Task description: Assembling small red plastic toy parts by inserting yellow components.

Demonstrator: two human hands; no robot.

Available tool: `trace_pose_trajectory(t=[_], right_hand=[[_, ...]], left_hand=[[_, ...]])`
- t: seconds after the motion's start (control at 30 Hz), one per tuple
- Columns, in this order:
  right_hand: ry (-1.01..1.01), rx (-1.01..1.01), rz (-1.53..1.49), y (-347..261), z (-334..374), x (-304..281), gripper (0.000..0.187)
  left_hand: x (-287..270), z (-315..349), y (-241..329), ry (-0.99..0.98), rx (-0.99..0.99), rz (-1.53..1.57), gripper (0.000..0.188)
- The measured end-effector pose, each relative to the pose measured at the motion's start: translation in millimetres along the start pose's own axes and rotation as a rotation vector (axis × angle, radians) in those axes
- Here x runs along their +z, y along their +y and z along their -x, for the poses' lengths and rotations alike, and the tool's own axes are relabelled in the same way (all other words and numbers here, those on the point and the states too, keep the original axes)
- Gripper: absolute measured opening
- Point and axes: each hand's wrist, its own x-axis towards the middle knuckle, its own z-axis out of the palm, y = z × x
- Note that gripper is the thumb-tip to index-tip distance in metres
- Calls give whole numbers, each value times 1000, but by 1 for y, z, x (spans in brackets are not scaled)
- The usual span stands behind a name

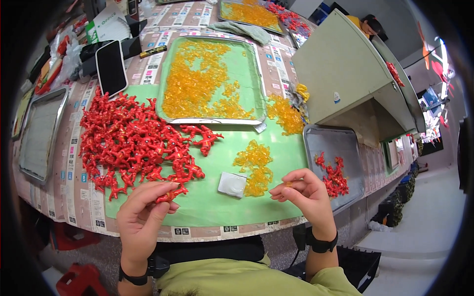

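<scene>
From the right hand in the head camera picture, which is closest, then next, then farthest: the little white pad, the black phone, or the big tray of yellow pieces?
From the right hand:
1. Little white pad, just to its left on the green mat.
2. Big tray of yellow pieces, farther up the table.
3. Black phone, far up on the left.

Both forearms are raised from the lower edge, each wrist banded in black. The left hand (143, 212) is curled with fingertips pinched together. The right hand (303, 190) is likewise pinched, palm turned inward.
</scene>
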Motion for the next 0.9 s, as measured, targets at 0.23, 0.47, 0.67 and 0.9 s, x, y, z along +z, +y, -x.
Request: trace_pose_trajectory(t=[0.23, 0.47, 0.67, 0.9], right_hand=[[-2, -193, -143, 7, -8, 7, 15], [-39, -67, -225, -2, -11, 13, 15], [-28, -166, -366, 6, -10, 14, 15], [-148, -97, -468, -8, 2, 22, 15]], left_hand=[[6, 2, 4, 33, -88, 124, 26], [-5, 3, -4, 45, -50, 85, 20], [-5, 1, -7, 7, -29, 167, 21], [3, 1, -5, -39, 16, 199, 22]])
